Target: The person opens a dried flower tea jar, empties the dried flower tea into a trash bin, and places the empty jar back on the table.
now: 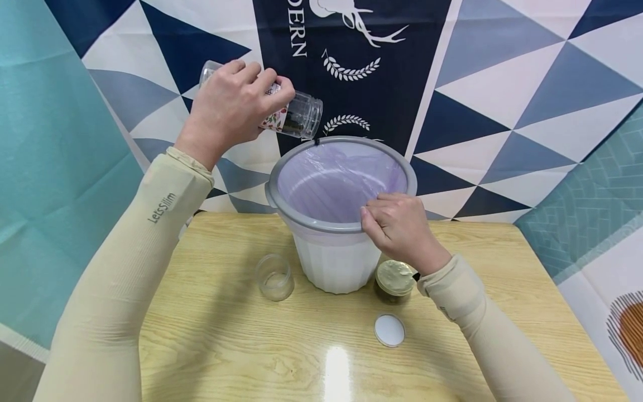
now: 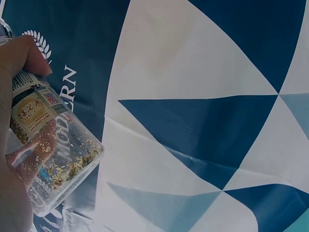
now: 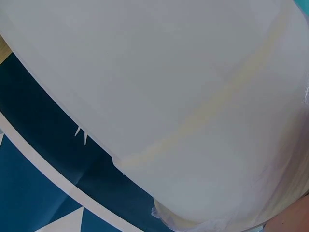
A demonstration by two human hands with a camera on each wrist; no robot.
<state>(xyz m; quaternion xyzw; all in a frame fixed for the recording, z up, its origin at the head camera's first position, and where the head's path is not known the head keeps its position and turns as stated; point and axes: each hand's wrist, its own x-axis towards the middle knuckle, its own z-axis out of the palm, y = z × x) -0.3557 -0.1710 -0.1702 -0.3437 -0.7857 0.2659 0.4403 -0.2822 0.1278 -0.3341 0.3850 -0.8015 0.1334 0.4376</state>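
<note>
Clear jar [image 1: 300, 115] tilts in the left hand [image 1: 236, 100] near the bin [image 1: 336, 262].

You are facing a wall hanging [image 1: 482, 100] that is showing white, grey-blue and navy triangles around a dark panel [image 1: 402, 95], where a white deer motif [image 1: 329, 5], lettering [image 1: 297, 28] and leafy sprigs [image 1: 346, 72] are appearing. To your left, a plain teal surface [image 1: 50, 167] is rising; to your right, teal chevrons [image 1: 598, 184] are running. Below you, a wood-grained table [image 1: 281, 346] is reflecting a bright patch of light [image 1: 337, 374].
</note>
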